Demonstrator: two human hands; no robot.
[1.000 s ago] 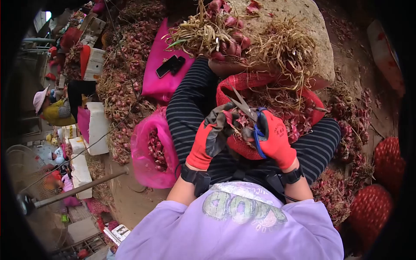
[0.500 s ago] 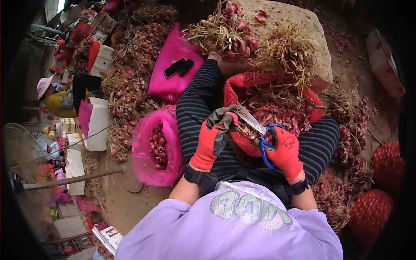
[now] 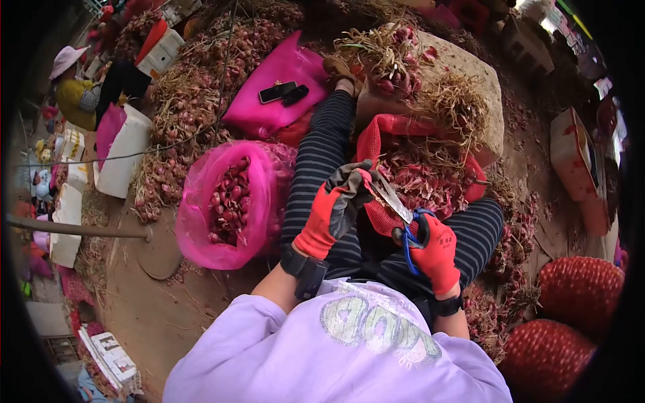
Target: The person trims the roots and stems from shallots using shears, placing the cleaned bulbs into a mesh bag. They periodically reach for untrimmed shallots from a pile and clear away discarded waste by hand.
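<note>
Blue-handled scissors (image 3: 396, 203) are in my right hand (image 3: 433, 252), gloved in red and grey, with its fingers through the handles. My left hand (image 3: 336, 205), in a matching glove, is closed with the fingertips pinched by the blades; what it holds is too small to make out. Below the blades a red mesh bag (image 3: 384, 133) stands open between my legs, full of loose skins and dry stalks. Shallots with long dry stalks (image 3: 396, 64) lie on a pale block (image 3: 487, 84) beyond it. At my left is a pink plastic bag (image 3: 195, 225) of trimmed shallots.
A phone (image 3: 277, 92) lies on a pink sack (image 3: 259, 117). Heaped shallots (image 3: 181, 94) cover the floor at the left. Another person (image 3: 77, 101) in a hat sits at the far left. Full red sacks (image 3: 581, 289) stand at the lower right, below a white box (image 3: 571, 148).
The whole view has turned and shifted, bringing the pink bag and right-side sacks further into sight. Both hands remain close together at the scissors.
</note>
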